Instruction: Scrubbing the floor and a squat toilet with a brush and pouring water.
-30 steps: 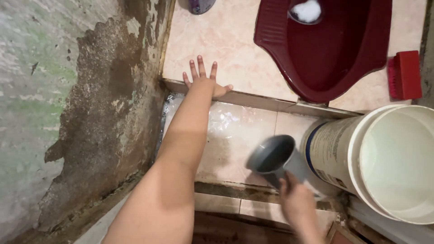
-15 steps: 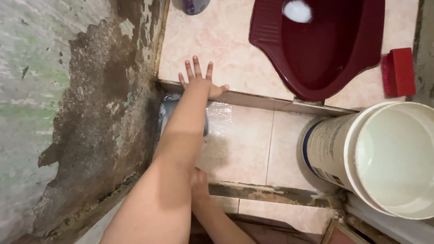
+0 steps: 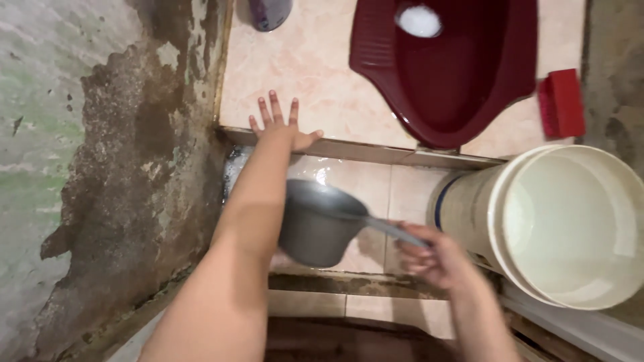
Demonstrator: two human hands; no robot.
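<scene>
Back in view at centre frame: grey plastic water dipper (image 3: 315, 224), absent from sight half a second ago, now held level by its long handle in the right hand (image 3: 429, 258), fingers curled closed round the handle's end. Dipper bowl partly behind the left forearm, hanging over the wet lower floor tiles (image 3: 355, 184). A second ago, same dipper further right, close against the bucket, mouth tipped toward the camera.

Left hand (image 3: 278, 127) unchanged in pose across all three moments: flat, fingers spread wide, palm pressed on the edge of the raised tiled step (image 3: 302, 67) in the upper middle of the frame.

White plastic bucket (image 3: 570, 224) at right, filling the right edge, its wall just beside the right hand. Dark red squat toilet pan (image 3: 456, 74) at upper centre-right, white foam (image 3: 418, 20) in its hole. Red scrub brush (image 3: 562, 102) on the step near the upper right. Purple bottle (image 3: 268, 12) cut off by the top edge.

Stained, peeling wall (image 3: 100, 167) closing off the whole left side, meeting the floor in a dark, grimy seam. Open room limited to the strip of lower tiles between wall and bucket, bounded above by the step's lip and below by a dirty ledge (image 3: 376, 285).
</scene>
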